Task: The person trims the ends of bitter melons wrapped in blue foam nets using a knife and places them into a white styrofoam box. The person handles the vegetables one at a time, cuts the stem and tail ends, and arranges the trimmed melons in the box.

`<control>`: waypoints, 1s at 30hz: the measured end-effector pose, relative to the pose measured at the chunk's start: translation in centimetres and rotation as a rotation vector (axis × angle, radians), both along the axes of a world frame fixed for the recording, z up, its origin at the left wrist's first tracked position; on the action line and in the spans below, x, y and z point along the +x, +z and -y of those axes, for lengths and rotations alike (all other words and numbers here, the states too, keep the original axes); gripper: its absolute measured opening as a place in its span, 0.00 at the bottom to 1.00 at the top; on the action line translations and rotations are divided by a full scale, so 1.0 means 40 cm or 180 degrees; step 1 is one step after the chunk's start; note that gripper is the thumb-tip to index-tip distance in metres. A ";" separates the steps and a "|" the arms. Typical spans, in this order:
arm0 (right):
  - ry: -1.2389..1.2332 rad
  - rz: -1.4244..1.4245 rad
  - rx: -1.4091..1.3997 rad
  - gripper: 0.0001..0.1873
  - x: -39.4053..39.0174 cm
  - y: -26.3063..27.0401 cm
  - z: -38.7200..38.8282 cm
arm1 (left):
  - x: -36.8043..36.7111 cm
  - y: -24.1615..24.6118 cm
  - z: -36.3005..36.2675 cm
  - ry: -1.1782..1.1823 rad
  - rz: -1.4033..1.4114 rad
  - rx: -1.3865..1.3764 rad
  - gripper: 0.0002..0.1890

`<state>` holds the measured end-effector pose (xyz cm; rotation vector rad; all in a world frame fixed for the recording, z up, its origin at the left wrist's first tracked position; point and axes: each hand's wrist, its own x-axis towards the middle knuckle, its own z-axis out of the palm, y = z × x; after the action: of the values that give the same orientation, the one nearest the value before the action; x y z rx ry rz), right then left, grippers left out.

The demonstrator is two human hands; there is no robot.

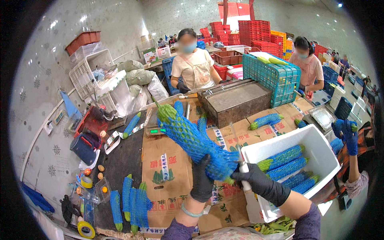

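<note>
My black-gloved left hand [201,180] grips the lower part of a green bitter gourd [180,129] in a blue foam net, its stem end pointing up and away. At the net's loose lower end, my black-gloved right hand [264,183] holds a white-handled tool [245,177] that looks like a knife, its thin blade pointing upward. Beneath are flattened cardboard sheets [171,192] covering the table. Right of my hands, a white foam box [318,141] contains several netted gourds [285,159]. More netted gourds [139,207] lie at the lower left.
Beyond the held gourd stand a digital scale [153,131], a dark metal box [237,102] and a teal crate [271,78]. Two masked people work across the table. At right, another person's blue-gloved hand [350,136] holds a netted gourd. Tape rolls [86,229] lie left.
</note>
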<state>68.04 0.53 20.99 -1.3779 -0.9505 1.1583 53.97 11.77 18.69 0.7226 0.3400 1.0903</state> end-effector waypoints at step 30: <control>0.1537 0.3776 0.1952 0.23 -0.085 -0.006 0.018 | -0.074 -0.129 0.064 -0.2244 0.1352 -0.0962 0.29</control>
<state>64.63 -0.19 20.74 -1.2738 -2.3339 0.1592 51.02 9.22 13.53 0.2810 -0.1181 0.4791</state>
